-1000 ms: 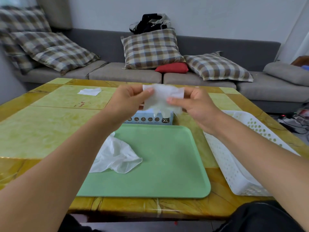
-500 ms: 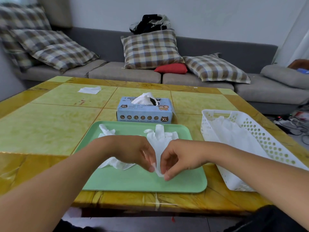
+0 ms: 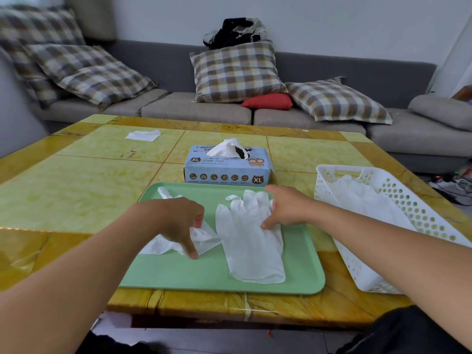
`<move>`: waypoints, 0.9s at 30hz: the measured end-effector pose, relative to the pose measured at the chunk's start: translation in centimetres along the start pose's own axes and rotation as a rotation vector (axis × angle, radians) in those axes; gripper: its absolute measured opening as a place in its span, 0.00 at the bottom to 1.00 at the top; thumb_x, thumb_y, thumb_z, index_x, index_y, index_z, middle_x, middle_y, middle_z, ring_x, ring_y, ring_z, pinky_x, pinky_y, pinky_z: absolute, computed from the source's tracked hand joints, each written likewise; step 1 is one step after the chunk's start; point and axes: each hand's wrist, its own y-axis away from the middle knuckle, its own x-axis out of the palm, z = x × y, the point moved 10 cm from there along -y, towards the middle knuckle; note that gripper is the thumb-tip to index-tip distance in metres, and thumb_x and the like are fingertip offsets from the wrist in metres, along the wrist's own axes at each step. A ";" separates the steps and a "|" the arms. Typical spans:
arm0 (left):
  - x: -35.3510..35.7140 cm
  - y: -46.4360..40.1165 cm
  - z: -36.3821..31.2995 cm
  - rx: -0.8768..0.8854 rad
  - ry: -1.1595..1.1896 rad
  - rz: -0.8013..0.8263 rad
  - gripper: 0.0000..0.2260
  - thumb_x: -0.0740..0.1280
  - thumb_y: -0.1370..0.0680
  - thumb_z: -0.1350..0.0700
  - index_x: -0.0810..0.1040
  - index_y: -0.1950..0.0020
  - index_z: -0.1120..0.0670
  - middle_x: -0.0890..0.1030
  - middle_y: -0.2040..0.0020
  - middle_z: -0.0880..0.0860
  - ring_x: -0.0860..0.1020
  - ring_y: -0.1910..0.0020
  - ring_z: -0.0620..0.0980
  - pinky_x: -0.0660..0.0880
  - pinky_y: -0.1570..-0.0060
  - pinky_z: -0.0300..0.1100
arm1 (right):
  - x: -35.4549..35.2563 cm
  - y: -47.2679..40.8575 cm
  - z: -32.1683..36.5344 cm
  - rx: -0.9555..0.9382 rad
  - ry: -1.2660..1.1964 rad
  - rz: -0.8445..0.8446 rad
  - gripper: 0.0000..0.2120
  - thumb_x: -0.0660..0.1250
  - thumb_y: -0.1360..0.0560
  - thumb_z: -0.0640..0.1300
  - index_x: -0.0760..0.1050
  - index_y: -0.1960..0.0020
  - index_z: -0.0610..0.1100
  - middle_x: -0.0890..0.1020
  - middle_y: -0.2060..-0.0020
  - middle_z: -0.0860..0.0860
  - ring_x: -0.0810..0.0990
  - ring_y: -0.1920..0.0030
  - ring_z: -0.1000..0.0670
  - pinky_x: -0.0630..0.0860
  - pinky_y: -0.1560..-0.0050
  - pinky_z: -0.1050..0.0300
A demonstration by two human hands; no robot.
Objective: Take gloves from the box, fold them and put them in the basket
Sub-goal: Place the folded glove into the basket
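While my left hand [image 3: 176, 221] hid the crumpled glove [image 3: 204, 238] it pinched, right fingers [image 3: 268, 223] pressed the flat glove [image 3: 250, 241]; their curl was unclear.

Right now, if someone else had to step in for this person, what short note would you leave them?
Left hand: fingers curled on the crumpled glove at the tray's left.
Right hand: fingers on the flat glove, spread on the green tray and not yet folded.
Glove box: behind the tray, one glove poking out of it.
White basket: right of the tray, already holding gloves.
Left to do: fold both tray gloves, put them in the basket, carry on from the box.
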 end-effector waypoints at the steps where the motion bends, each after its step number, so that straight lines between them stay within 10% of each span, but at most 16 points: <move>1: 0.1 -0.1 -0.1 0.013 -0.011 -0.002 0.23 0.79 0.31 0.44 0.72 0.43 0.46 0.71 0.51 0.41 0.73 0.50 0.46 0.73 0.47 0.41 | -0.1 0.1 0.2 -0.003 0.005 -0.001 0.45 0.82 0.33 0.51 0.63 0.24 0.42 0.73 0.59 0.56 0.76 0.48 0.48 0.75 0.50 0.53; 6: -2.2 0.2 0.4 0.075 0.040 -0.117 0.07 0.66 0.22 0.58 0.80 0.47 0.48 0.78 0.49 0.44 0.75 0.49 0.46 0.73 0.47 0.41 | -0.6 1.2 1.6 -0.045 0.013 -0.024 0.33 0.79 0.30 0.48 0.71 0.30 0.42 0.78 0.49 0.50 0.78 0.49 0.48 0.77 0.45 0.50; 13: -7.7 2.9 2.2 0.190 1.390 -0.293 0.07 0.65 0.20 0.62 0.83 0.48 0.61 0.83 0.56 0.56 0.80 0.63 0.49 0.78 0.64 0.38 | -2.5 2.8 9.9 -0.375 -0.482 -0.088 0.40 0.83 0.34 0.50 0.70 0.27 0.53 0.77 0.36 0.60 0.75 0.36 0.60 0.77 0.42 0.62; 19: -9.9 3.8 -0.2 0.294 1.547 -0.387 0.15 0.69 0.23 0.44 0.83 0.52 0.55 0.85 0.55 0.55 0.83 0.59 0.52 0.81 0.61 0.41 | -5.1 3.5 10.7 -0.297 -1.181 -0.101 0.13 0.74 0.26 0.39 0.82 0.42 0.37 0.87 0.48 0.43 0.86 0.48 0.46 0.82 0.46 0.53; 27: -8.0 3.0 -4.4 0.335 1.618 -0.156 0.25 0.73 0.29 0.43 0.80 0.37 0.56 0.85 0.44 0.55 0.84 0.48 0.51 0.81 0.47 0.45 | -6.2 4.2 8.9 -0.174 -1.545 0.071 0.24 0.71 0.24 0.45 0.76 0.32 0.34 0.82 0.39 0.39 0.83 0.45 0.44 0.82 0.44 0.50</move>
